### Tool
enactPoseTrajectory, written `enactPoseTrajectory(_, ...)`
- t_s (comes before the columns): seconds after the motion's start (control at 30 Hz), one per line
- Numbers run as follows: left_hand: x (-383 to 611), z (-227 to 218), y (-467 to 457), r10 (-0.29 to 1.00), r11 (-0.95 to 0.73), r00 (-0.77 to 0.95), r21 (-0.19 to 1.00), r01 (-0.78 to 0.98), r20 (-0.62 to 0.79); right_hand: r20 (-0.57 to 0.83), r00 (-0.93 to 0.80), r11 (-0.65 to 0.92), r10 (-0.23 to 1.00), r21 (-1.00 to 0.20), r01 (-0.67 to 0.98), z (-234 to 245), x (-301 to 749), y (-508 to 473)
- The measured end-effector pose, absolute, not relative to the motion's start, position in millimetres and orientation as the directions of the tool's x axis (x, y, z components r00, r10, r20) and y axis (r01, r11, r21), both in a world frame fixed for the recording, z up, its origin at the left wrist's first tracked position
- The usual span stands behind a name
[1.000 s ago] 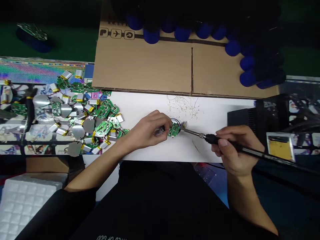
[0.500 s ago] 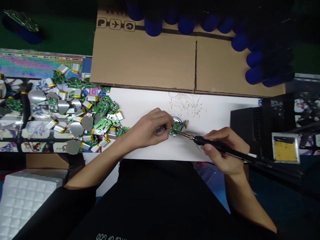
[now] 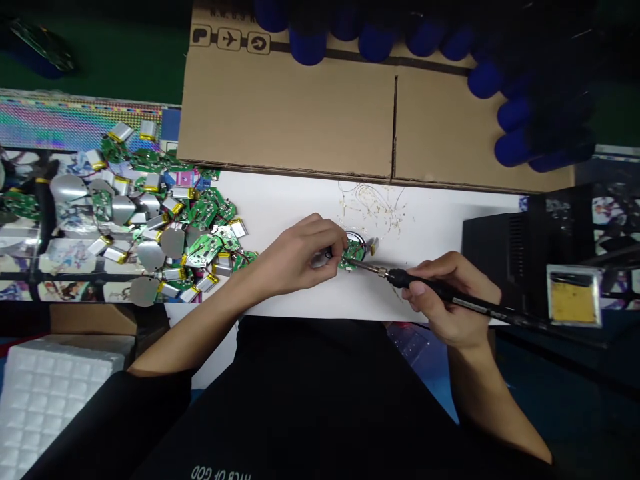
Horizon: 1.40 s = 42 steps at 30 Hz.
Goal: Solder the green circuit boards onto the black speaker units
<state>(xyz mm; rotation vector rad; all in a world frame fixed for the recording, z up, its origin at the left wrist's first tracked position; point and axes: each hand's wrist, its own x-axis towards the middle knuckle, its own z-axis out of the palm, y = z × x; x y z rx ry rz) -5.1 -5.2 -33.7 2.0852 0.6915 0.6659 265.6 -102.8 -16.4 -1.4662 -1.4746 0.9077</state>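
A soldering iron (image 3: 425, 285) lies in my right hand (image 3: 453, 300), its fingers closed round the black handle. The metal tip reaches left to a small green circuit board (image 3: 355, 251) on the white work surface (image 3: 300, 193). At the board's left edge my left hand (image 3: 310, 257) is closed in a pinch; what sits between its fingertips is too small or hidden to make out. A round, dark-rimmed part (image 3: 356, 235) shows behind the board. Just right of it is a small silver battery with a yellow end (image 3: 373, 247).
To the left, circuit boards (image 3: 204, 250), silver batteries (image 3: 116, 255) and round metal discs (image 3: 151, 255) lie heaped. A cardboard box (image 3: 290, 113) bears several blue cylinders (image 3: 307, 45) behind. Thin wire and crumbs (image 3: 373, 203) lie before it. At right are a black box (image 3: 490, 250) and a yellow pad (image 3: 574, 297).
Both hands, the soldering iron and the circuit board hold nearly the same places. The whole view has shifted slightly.
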Motion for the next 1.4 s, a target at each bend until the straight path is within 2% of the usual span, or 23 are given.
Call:
enactPoseTrajectory(0.37, -5, -34, -5, 0.67, -0.511, 0.712, 0.827, 0.235, 0.212, 0.112, 0.023, 0.091, 0.993, -0.896, 0.434, -15, 265, -102)
enactPoseTrajectory(0.6, -5, -34, -5, 0.677, -0.493, 0.709, 0.837, 0.238, 0.197, 0.259, 0.336, 0.161, 0.905, -0.942, 0.294, -10, 263, -103)
enactPoseTrajectory(0.7, -5, -35, -5, 0.672, -0.499, 0.71, 0.837, 0.225, 0.209, 0.254, 0.386, 0.181, 0.887, -0.96, 0.215, -6, 250, -105)
enactPoseTrajectory(0.77, -6, -35, -5, 0.669, -0.506, 0.711, 0.833, 0.223, 0.216, 0.245, 0.34, 0.174, 0.908, -0.958, 0.227, -9, 238, -109)
enactPoseTrajectory(0.87, -5, -33, -6, 0.677, -0.504, 0.707, 0.829, 0.241, 0.206, 0.252, 0.213, 0.154, 0.944, -0.908, 0.39, -23, 222, -117)
enactPoseTrajectory(0.93, -5, -31, -7, 0.683, -0.499, 0.704, 0.829, 0.252, 0.197, 0.27, 0.119, 0.179, 0.955, -0.851, 0.493, -35, 212, -119)
enactPoseTrajectory(1.03, -5, -29, -9, 0.688, -0.496, 0.7, 0.829, 0.258, 0.194, 0.335, 0.058, 0.25, 0.94, -0.798, 0.549, -49, 201, -114)
enactPoseTrajectory(1.13, -7, -31, -10, 0.687, -0.518, 0.693, 0.817, 0.254, 0.22, 0.374, 0.046, 0.289, 0.926, -0.783, 0.55, -55, 200, -104)
enactPoseTrajectory(1.23, -8, -37, -11, 0.677, -0.589, 0.678, 0.763, 0.268, 0.285, 0.335, 0.019, 0.282, 0.942, -0.822, 0.495, -55, 209, -92)
enactPoseTrajectory(1.4, -6, -39, -11, 0.62, -0.753, 0.684, 0.535, 0.383, 0.384, 0.289, -0.053, 0.284, 0.956, -0.865, 0.414, -51, 223, -75)
